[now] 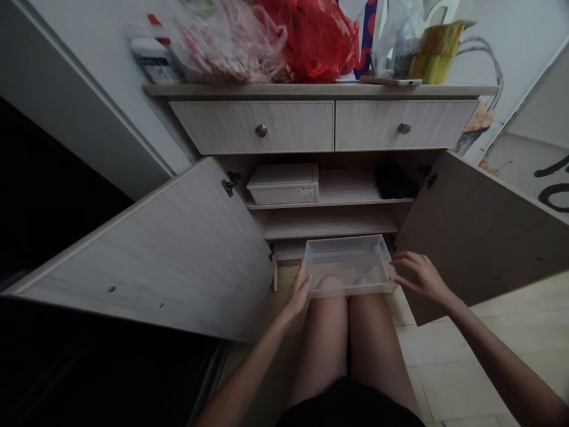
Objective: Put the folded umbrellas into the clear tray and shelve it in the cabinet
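Plastic box (351,252) sits between two hands, held at both ends. The left grip (299,293) is partly closed around the left end, its thumb against the near corner and the fingers curled outside the wall. The right grip (418,274) is looser, half open, with thumb and fingers parted and their tips against the right end. The box lies level with both grips, just above or on the person's knees; which of the two, I cannot tell. It is clear, shallow and rectangular, with its open side up and slightly cloudy walls; the knees show through its bottom. Beyond it stands a cabinet with its left door (160,255) and right door (480,237) swung open, and a white container (284,185) on the upper shelf (347,188).
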Available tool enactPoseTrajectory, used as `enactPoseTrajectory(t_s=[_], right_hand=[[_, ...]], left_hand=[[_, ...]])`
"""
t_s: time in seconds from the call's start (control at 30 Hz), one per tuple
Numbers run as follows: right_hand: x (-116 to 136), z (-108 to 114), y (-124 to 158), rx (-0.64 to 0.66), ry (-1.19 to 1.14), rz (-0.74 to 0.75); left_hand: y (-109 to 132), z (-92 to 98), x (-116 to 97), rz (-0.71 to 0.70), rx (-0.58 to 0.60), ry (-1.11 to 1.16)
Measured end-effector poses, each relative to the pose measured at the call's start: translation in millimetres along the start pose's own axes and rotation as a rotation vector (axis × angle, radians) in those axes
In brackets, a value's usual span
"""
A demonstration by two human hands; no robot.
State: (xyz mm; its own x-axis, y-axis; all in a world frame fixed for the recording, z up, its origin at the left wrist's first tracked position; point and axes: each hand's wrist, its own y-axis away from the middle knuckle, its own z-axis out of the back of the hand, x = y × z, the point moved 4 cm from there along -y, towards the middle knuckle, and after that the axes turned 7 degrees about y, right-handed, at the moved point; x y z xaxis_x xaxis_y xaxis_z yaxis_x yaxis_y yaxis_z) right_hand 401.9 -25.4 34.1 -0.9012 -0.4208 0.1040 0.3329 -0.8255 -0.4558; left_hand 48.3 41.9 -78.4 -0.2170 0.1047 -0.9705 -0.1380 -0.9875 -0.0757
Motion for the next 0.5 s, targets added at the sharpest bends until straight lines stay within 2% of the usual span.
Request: enactPoseTrajectory(t_s=[0.07,0.17,0.23,0.3,0.4,0.5], right_hand=[[-30.8,1.0,-37.3,-0.042,-0.087,-0.103],[-84.9,-7.7,-109.3,-0.095,0.028,-0.371],[-115.4,-21.5,-156.0,-0.032,0.156,-0.557],[-135.7,-36.4,-194.5,0.047,0.261,-0.68],[-151.2,-57.5,-229.8,0.167,0.311,-0.79],[-155.2,-74.7,-240.5,0.235,0.283,-0.836]], left_hand=[[0.9,-3.0,-0.6,0.011,0.002,0.075],[3.5,-8.7,-4.6,0.057,-0.01,0.188],[6.5,-11.8,-6.8,0.088,-0.035,0.257],[9.8,-13.7,-7.0,0.109,-0.067,0.308],[13.9,-14.1,-4.1,0.119,-0.111,0.354],[15.6,-13.0,-0.1,0.132,-0.118,0.372]])
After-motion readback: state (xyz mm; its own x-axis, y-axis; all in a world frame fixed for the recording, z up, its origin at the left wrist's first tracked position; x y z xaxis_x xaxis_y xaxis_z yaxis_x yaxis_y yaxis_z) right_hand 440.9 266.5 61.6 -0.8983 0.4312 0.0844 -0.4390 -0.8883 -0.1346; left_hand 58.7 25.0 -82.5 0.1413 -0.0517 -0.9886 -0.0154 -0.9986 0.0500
